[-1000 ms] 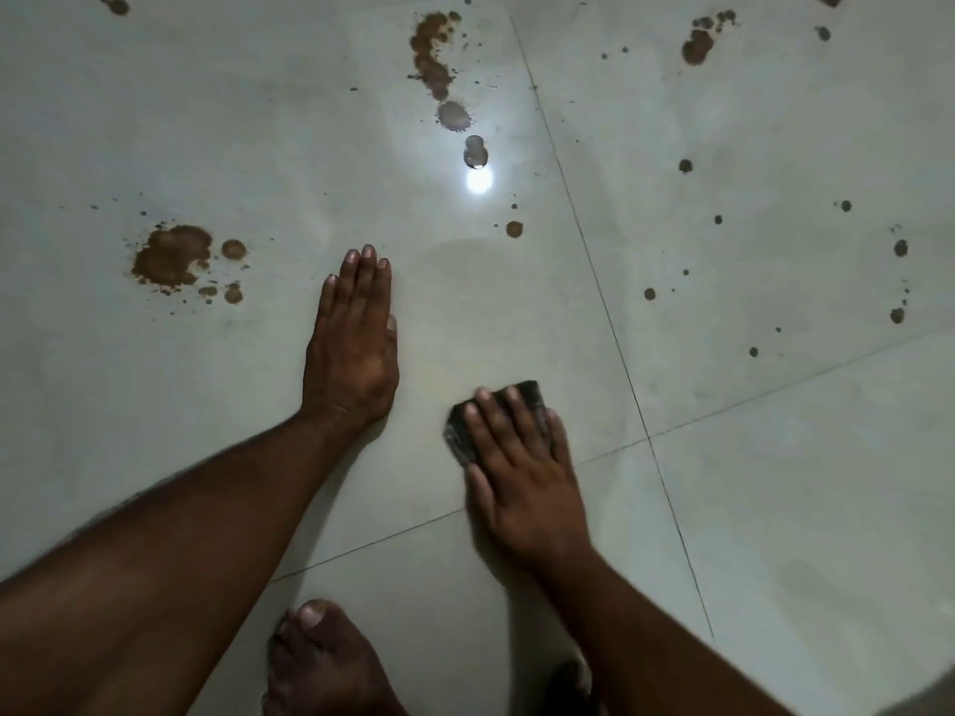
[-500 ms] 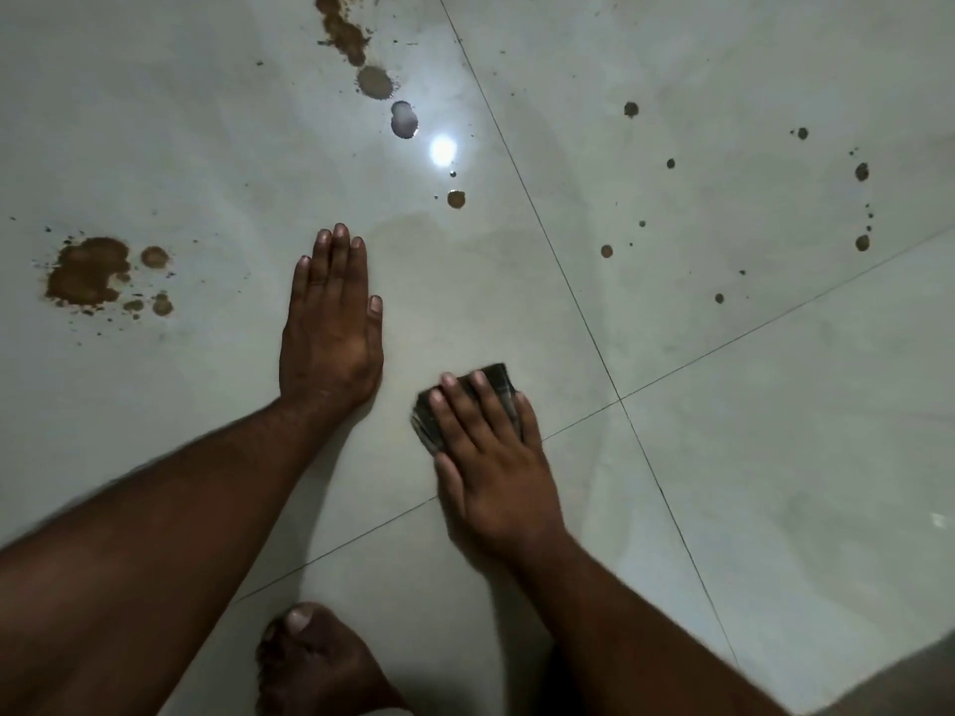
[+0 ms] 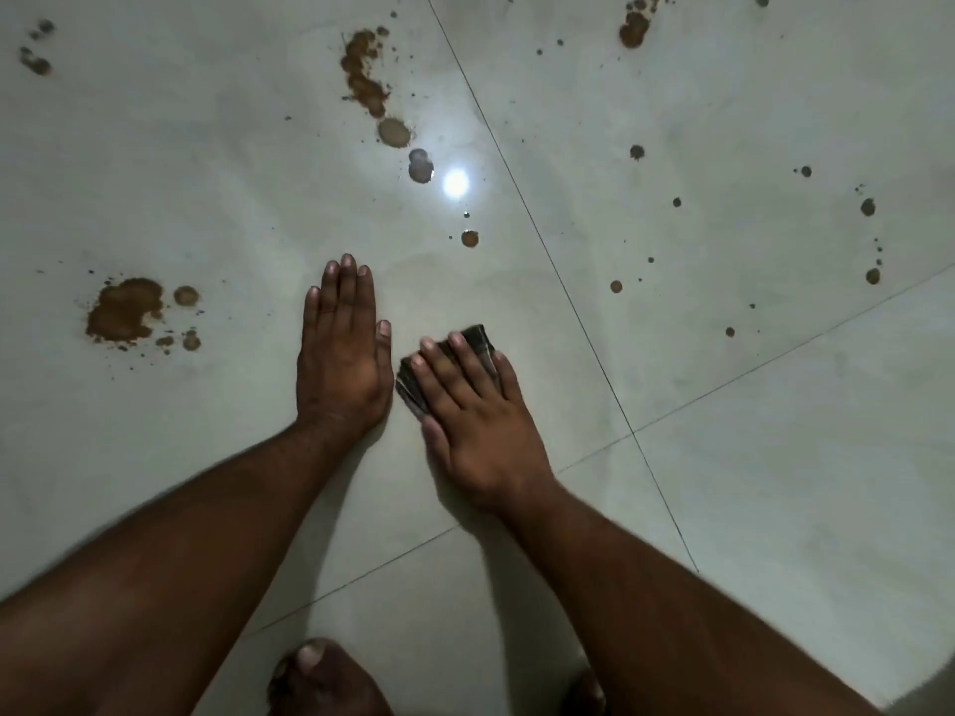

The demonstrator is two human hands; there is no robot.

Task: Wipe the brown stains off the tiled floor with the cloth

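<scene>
My right hand (image 3: 478, 421) presses flat on a small dark folded cloth (image 3: 478, 339) on the pale tiled floor (image 3: 775, 509); only the cloth's far and left edges show past my fingers. My left hand (image 3: 343, 354) lies palm down on the tile just left of the cloth, fingers together, holding nothing. A large brown stain (image 3: 124, 310) sits to the far left of my left hand. A long brown smear (image 3: 364, 77) with round blots below it lies ahead. A small brown spot (image 3: 469, 238) lies just beyond the cloth. Scattered brown drops (image 3: 636, 152) dot the tile on the right.
Dark grout lines (image 3: 633, 433) cross to the right of my right hand. A bright lamp reflection (image 3: 456, 183) glares on the tile ahead. My bare foot (image 3: 323, 674) rests at the bottom edge between my forearms. More stains (image 3: 634, 29) lie at the top right.
My right hand and the cloth slid left, closing the gap to my left hand. The view tilted up again, so stains farther ahead came back into the frame.
</scene>
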